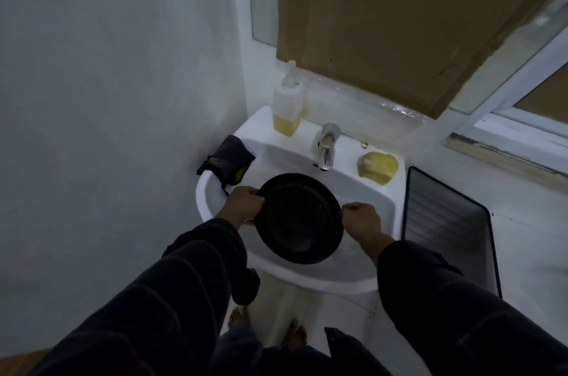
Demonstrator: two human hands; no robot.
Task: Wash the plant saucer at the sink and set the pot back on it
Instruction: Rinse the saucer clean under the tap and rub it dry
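A round black plant saucer [299,218] is held over the bowl of a white pedestal sink [362,188], tilted a little toward me. My left hand [244,203] grips its left rim, fingers curled over the edge. On the opposite side my right hand [361,220] pinches the right rim. The chrome tap [327,146] stands just behind the saucer; no water is visible. No pot is in view.
A soap dispenser with yellow liquid [287,105] stands at the sink's back left, a yellow sponge [378,167] at its right. A dark cloth [229,158] hangs over the left rim. A dark ridged tray [448,228] leans right of the sink. Cardboard [399,15] covers the window.
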